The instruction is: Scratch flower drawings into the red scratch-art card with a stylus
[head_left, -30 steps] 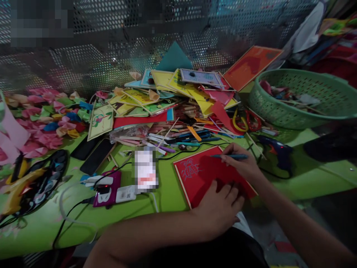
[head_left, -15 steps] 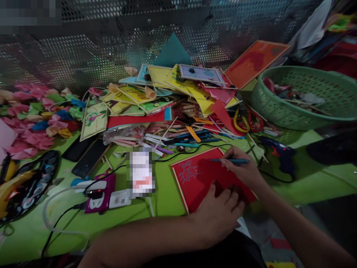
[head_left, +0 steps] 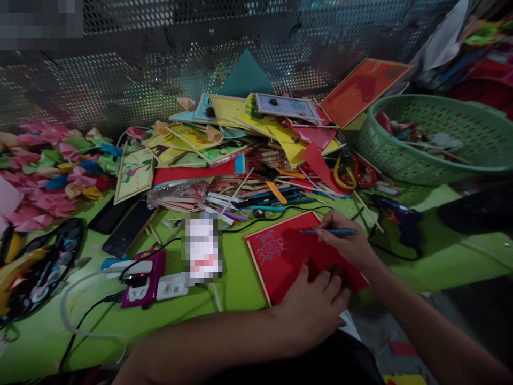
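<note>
A red card (head_left: 288,267) edged with thin wooden sticks lies at the front of the green table. On its upper left is a light-blue line drawing of a ladybug (head_left: 270,247). My right hand (head_left: 344,240) grips a blue pen (head_left: 339,232), its tip at the card's upper middle, right of the drawing; whether the tip touches cannot be made out. My left hand (head_left: 316,305) rests on the lower part of the card with fingers spread, holding nothing.
Left of the card are a lit phone (head_left: 202,248), a purple power strip (head_left: 146,283) and cables. Behind lie pens, sticks and framed cards (head_left: 192,136). A glue gun (head_left: 401,219), scissors (head_left: 355,174) and a green basket (head_left: 401,160) stand right. Paper flowers (head_left: 40,198) are heaped left.
The view has shifted very slightly. Both hands, the pen and the card stay practically where they were, and I make out no new line on the card.
</note>
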Available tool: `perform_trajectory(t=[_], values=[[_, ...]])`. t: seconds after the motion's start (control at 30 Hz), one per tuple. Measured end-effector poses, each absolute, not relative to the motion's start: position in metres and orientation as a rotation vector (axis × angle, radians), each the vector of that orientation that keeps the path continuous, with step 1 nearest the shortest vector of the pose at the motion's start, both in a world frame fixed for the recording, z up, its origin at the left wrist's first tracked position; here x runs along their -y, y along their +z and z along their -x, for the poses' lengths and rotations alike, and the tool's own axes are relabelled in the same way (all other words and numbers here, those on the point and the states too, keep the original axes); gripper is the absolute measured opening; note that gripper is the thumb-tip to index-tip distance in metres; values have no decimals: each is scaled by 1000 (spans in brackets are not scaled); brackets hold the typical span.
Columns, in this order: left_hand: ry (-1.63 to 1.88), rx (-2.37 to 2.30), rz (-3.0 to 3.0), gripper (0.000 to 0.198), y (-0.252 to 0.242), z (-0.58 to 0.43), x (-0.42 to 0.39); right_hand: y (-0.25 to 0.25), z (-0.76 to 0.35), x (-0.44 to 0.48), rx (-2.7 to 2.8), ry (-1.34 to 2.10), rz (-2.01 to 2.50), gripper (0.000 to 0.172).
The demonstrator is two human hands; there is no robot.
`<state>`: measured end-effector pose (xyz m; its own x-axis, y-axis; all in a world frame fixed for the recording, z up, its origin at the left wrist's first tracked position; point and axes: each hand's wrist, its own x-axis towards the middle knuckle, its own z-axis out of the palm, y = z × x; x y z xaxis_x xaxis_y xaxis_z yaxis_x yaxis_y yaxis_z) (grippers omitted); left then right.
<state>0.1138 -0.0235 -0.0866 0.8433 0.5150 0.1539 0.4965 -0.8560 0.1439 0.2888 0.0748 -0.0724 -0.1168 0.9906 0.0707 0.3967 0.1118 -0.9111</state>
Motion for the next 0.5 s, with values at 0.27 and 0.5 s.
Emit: perform_trajectory(t=[0.27,0.5], values=[[245,-809,-2917,54,-84,-114,24,-72,-291,-72,1640,1044,1349,16],[280,-813,-2943,54,-86,-113,23,-74,-293,-70,1627,1089,1315,15]])
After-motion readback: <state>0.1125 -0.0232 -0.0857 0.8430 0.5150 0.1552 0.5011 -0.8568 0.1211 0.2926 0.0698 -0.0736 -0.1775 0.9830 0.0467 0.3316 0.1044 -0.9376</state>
